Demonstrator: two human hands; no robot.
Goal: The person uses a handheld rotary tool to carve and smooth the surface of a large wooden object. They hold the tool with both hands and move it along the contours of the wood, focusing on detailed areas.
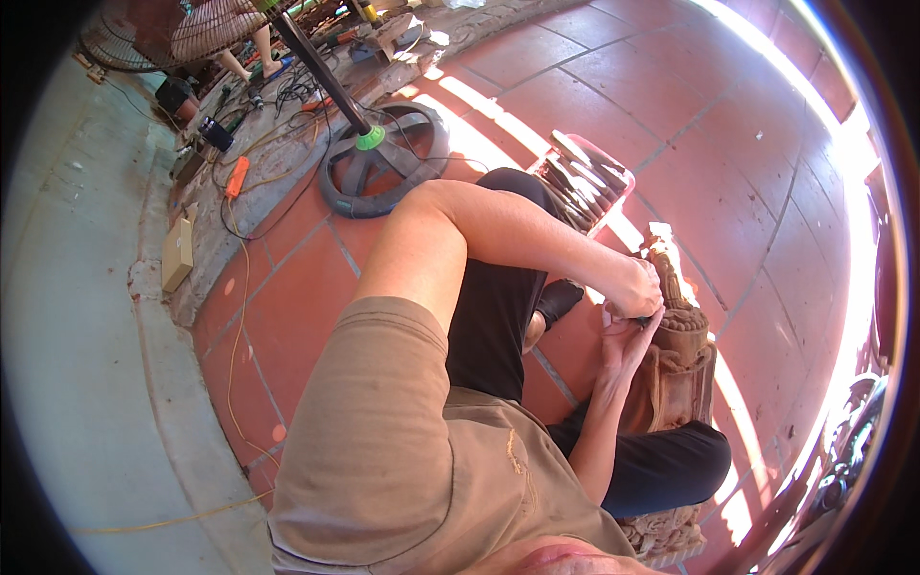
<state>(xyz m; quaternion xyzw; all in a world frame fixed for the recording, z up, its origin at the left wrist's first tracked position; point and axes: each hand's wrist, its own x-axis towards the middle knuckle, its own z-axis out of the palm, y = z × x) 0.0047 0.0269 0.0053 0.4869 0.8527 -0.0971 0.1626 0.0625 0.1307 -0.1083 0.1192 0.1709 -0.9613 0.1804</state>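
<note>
A carved wooden statue (683, 337) stands on the floor at the right, between my legs, with a slim figure above a rounded, petalled section and a tall pedestal below. My left hand (636, 287) reaches across to it and is closed, its fingers turned away from view. Just below, my right hand (623, 335) meets it at the statue's left side, with its fingers bent. A small dark thing (644, 323) shows between both hands; its kind is mostly hidden. Whether either hand touches the wood, I cannot tell.
A tray of chisels (585, 182) lies beyond my knee. The wheel-like base (383, 163) of a standing fan (206, 34) is at upper left. Cables, an orange power strip (238, 177) and a cream box (178, 255) lie along the left ledge. Another person's feet (273, 67) show behind.
</note>
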